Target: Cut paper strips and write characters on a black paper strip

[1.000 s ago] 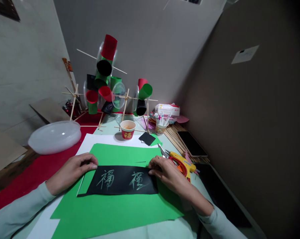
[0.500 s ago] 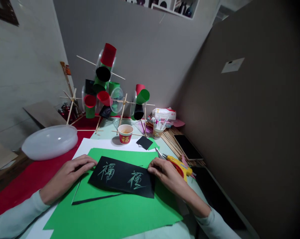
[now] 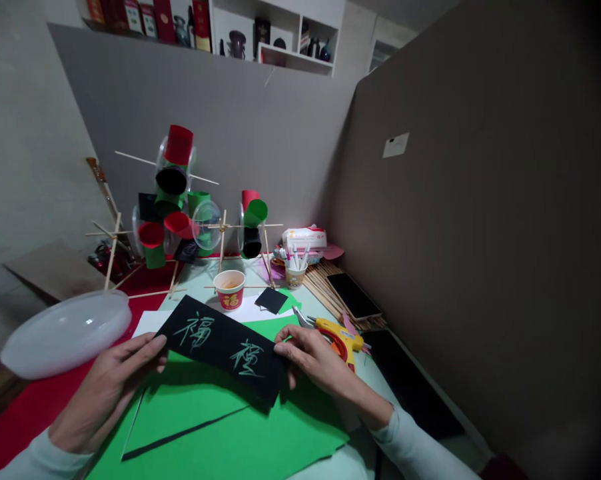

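Note:
Between my hands is a strip of black paper with two pale green handwritten characters, tilted down to the right and raised over the green sheets. My left hand pinches its left end between thumb and fingers. The right end is pinched by my right hand. Beneath lie stacked green paper sheets, with a thin black strip along a cut edge. Close beyond my right hand rest scissors and a yellow-handled tool.
A red paper cup stands beyond the black paper. Behind it is a stick frame carrying red, green and black paper tubes. A white balloon lies left. Right are a cup of pens, wooden sticks and a phone.
The black paper has been lifted off the green sheets. My left hand, beside its left edge before, now grips that end. The camera view has shifted right and up.

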Action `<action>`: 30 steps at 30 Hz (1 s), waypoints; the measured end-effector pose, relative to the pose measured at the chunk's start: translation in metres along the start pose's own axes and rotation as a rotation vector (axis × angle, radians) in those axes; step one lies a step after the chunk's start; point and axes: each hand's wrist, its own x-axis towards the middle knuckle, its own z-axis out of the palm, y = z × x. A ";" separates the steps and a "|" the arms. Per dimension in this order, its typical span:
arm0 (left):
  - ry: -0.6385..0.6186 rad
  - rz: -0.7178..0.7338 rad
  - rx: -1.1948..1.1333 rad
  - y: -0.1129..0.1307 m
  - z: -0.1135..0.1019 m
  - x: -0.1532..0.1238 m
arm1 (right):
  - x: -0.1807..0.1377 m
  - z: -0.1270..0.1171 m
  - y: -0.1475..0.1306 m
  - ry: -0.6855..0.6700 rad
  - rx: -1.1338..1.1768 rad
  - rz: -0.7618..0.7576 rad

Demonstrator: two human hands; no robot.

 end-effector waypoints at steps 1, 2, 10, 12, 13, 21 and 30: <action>-0.005 0.000 -0.040 0.003 0.005 0.001 | 0.001 0.001 0.000 -0.022 0.046 0.007; -0.009 0.002 -0.076 0.006 0.010 0.002 | 0.002 0.002 -0.001 -0.042 0.088 0.014; -0.038 0.050 -0.204 0.006 0.039 -0.004 | -0.004 0.012 -0.011 -0.086 0.215 0.011; -0.029 0.057 -0.209 0.004 0.040 -0.007 | -0.006 0.014 -0.013 -0.068 0.210 0.005; -0.020 0.061 -0.212 0.003 0.040 -0.008 | -0.007 0.015 -0.014 -0.061 0.205 0.006; 0.032 0.130 -0.171 0.008 0.032 -0.008 | -0.004 0.014 -0.019 0.068 0.080 -0.070; -0.118 0.116 0.059 0.004 0.042 -0.024 | 0.013 0.021 -0.032 0.265 -0.041 -0.260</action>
